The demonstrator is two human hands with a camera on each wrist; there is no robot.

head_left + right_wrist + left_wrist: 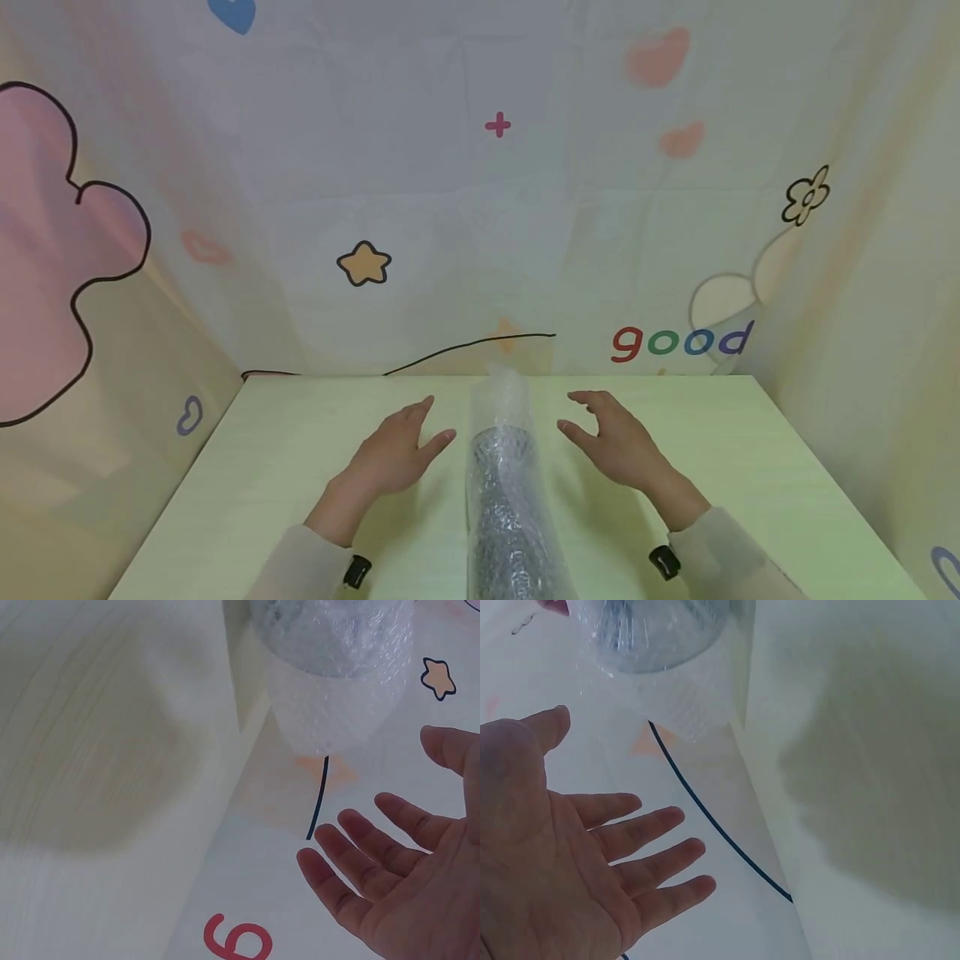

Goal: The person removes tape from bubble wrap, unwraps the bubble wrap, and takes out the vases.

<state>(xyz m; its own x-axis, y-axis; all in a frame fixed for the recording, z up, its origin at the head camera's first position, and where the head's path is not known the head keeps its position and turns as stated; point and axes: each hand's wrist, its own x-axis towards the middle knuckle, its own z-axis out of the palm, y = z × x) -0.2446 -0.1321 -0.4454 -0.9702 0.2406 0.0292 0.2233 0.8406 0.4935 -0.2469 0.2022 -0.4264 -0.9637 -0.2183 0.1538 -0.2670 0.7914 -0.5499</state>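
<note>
Between the hands (392, 452), bubble wrap (501, 404) encloses a greyish cylindrical object (506, 504)

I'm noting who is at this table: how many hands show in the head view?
2: the left hand is to the left of the wrapped item, and the right hand is to its right, both apart from it. No other hand shows.

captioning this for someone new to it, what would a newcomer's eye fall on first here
Probably the bundle in clear plastic wrap, at the middle of the pale table in the head view. Next come the left hand and right hand, open on either side of it, neither touching it. Behind, the colourful word "good" stands out at the lower right of the wall covering.
</note>
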